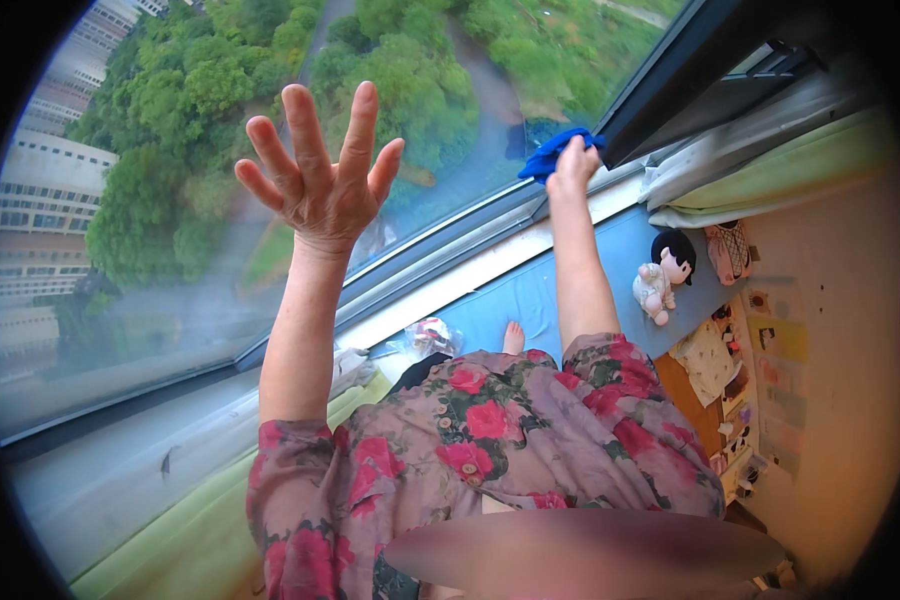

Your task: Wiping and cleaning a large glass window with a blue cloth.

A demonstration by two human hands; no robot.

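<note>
My left hand (322, 180) is raised with its fingers spread against the large window pane (200, 300), holding nothing; the palm side is hidden, so I cannot tell how firmly it touches the glass. Off to the right, my right hand (572, 168) grips a bunched blue cloth (555, 152). That cloth lies at the lower right of the pane, beside the dark window frame (635, 110). Part of the cloth is hidden behind my fingers.
Below the window runs a white sill (420, 295), then a blue-covered surface (510, 310) with my bare foot on it. A doll (660, 280), a pink bag (728, 252) and a clear plastic bag (430, 338) rest there. Green curtains (790, 165) hang at both sides.
</note>
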